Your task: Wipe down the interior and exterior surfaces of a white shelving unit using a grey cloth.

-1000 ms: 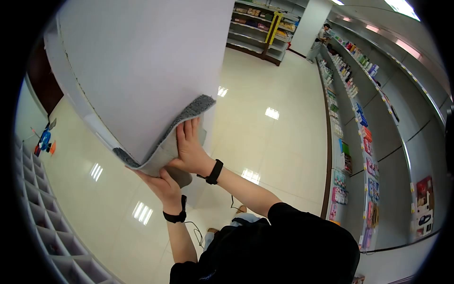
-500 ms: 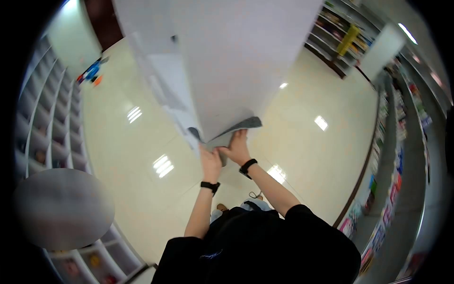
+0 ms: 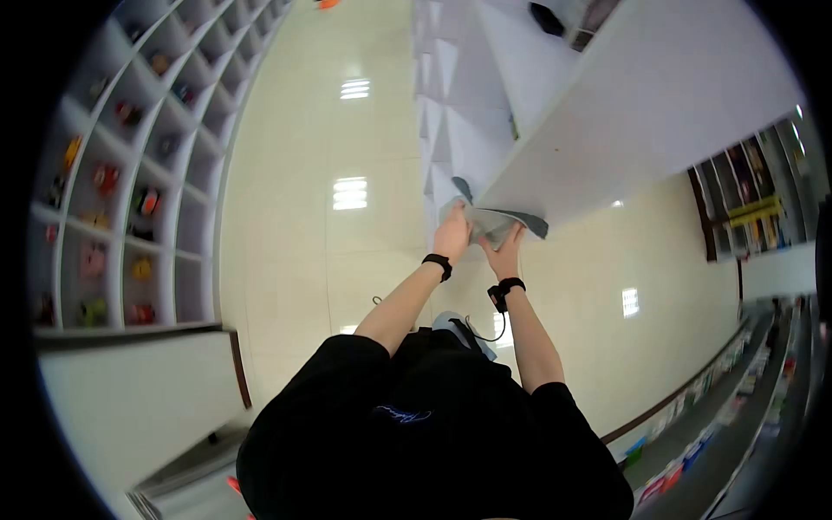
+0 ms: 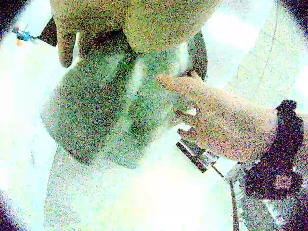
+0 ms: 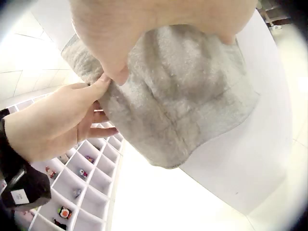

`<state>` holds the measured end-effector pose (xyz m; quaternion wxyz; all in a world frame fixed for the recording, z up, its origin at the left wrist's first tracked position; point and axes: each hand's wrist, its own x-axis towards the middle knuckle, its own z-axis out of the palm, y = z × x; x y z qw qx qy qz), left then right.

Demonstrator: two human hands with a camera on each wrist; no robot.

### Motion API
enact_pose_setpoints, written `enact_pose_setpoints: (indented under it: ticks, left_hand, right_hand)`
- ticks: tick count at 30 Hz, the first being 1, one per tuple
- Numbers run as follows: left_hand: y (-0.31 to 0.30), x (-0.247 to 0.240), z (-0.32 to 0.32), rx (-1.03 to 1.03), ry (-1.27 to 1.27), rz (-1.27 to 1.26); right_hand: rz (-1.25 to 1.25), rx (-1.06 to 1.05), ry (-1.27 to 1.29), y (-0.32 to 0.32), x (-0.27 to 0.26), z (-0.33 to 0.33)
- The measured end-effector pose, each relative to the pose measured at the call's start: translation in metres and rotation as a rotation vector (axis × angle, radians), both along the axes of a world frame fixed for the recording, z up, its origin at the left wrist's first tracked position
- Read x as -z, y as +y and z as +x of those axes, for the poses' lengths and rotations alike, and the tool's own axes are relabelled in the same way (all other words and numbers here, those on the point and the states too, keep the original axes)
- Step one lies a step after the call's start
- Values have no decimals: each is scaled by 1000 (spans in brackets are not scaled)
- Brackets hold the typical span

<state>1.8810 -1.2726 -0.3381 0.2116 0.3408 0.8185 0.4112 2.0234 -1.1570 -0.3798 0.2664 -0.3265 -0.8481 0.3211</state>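
Observation:
A grey cloth (image 3: 494,225) is folded around the front edge of a white shelf panel (image 3: 598,147). My left hand (image 3: 452,236) grips it on the left side of that edge, thumb in front and fingers behind, as the right wrist view shows. On the other side my right hand (image 3: 504,253) holds the cloth, its thumb close against the left thumb. The cloth (image 5: 178,106) hangs wrinkled below the right hand (image 5: 159,17) in the right wrist view. Heavy grain covers the left wrist view, where the cloth (image 4: 91,106) hangs between both hands.
White cubby shelves (image 3: 191,147) with small figures line the left. A dark shoe-like item (image 3: 546,17) lies within the white shelving. Stocked shelves (image 3: 745,381) run along the lower right, and another rack (image 3: 745,195) stands farther right. Shiny tiled floor (image 3: 373,130) lies between.
The head view has turned, so the panel now slants to the upper right and the left cubbies show more. Both hands stay on the cloth at the panel's edge.

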Motion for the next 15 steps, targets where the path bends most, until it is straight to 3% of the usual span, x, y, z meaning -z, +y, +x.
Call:
enact_pose_setpoints:
  ticks: [3,7,8,11,14,15]
  left_hand:
    - [8,37,3,-94,83,107]
    - [14,23,13,-202,-93,213]
    - [14,11,14,-181,-282,147]
    - [20,30,14,-183,-178,185]
    - [15,-3,12,-174,-506,138]
    - [14,-3,1,-167,-509,167]
  right_hand:
    - [-59,2,-11,2,12,-4]
    - [-205,-10,40,-14,-3,-16]
    - [-237,-34,33,-15,-1,-14]
    - [-326,-92,-13,-16,14,-10]
    - [-375,-76,67,-18,20,-8]
    - [-399,-74,104,-17,20,-15]
